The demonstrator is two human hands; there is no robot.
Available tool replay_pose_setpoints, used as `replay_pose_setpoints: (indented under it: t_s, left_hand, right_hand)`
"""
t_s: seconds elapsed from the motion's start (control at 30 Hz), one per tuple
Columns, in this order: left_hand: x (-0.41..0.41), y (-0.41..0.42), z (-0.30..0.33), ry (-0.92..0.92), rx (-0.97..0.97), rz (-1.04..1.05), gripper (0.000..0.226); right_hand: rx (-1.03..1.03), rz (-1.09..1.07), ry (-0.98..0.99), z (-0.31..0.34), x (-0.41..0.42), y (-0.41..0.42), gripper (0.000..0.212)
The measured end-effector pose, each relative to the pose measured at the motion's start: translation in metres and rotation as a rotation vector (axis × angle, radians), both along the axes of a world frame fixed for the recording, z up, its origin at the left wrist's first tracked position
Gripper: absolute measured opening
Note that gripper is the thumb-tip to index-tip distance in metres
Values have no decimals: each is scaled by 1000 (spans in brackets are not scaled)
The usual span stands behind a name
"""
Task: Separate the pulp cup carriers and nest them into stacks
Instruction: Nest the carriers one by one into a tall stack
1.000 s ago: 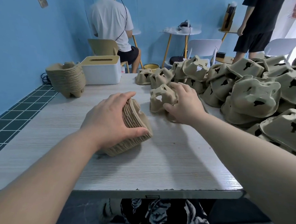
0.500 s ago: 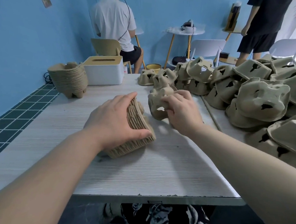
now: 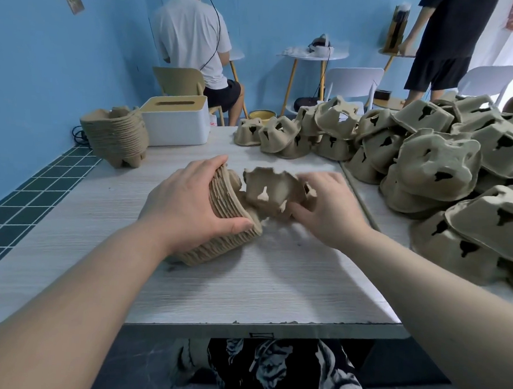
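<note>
The left hand point(image 3: 188, 208) grips a nested stack of ribbed brown pulp cup carriers point(image 3: 226, 222) lying on its side mid-desk. The right hand point(image 3: 326, 210) holds a single brown pulp carrier point(image 3: 272, 192), which has swung from the heap's side over against the stack's open end since a second ago. No readable writing shows. On the pale wood-grain desk point(image 3: 243, 283), a finished upright stack point(image 3: 116, 134) stands at the far-left corner beside a white tissue box with tan lid point(image 3: 175, 120); a loose heap of carriers point(image 3: 430, 175) covers the right edge.

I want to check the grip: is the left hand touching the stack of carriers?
Touching. The head view shows the left hand wrapped round the stack, thumb pressed on its side.
</note>
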State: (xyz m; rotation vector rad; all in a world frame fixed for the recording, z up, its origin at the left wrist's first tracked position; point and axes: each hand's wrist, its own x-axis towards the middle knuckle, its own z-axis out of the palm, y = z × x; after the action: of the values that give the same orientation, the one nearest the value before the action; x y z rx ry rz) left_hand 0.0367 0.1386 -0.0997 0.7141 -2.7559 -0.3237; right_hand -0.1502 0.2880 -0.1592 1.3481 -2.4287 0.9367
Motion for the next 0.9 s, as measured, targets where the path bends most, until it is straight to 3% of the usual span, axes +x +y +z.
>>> replay_pose_setpoints:
  t_s: [0.07, 0.13, 0.47, 0.67, 0.9]
  left_hand:
    - [1, 0, 0, 1, 1, -5, 115]
    - [1, 0, 0, 5, 2, -5, 115]
    - [1, 1, 0, 5, 0, -3, 114]
    - [1, 0, -1, 14, -2, -1, 114]
    - [0, -1, -1, 5, -6, -1, 113]
  right_hand:
    - [175, -5, 34, 2, 2, -1, 11]
    - [222, -16, 20, 4, 3, -1, 10]
    - [-80, -19, -55, 39, 28, -5, 14]
    - [-229, 143, -333, 36, 46, -7, 21]
    - [-57, 157, -292, 22, 49, 8, 12]
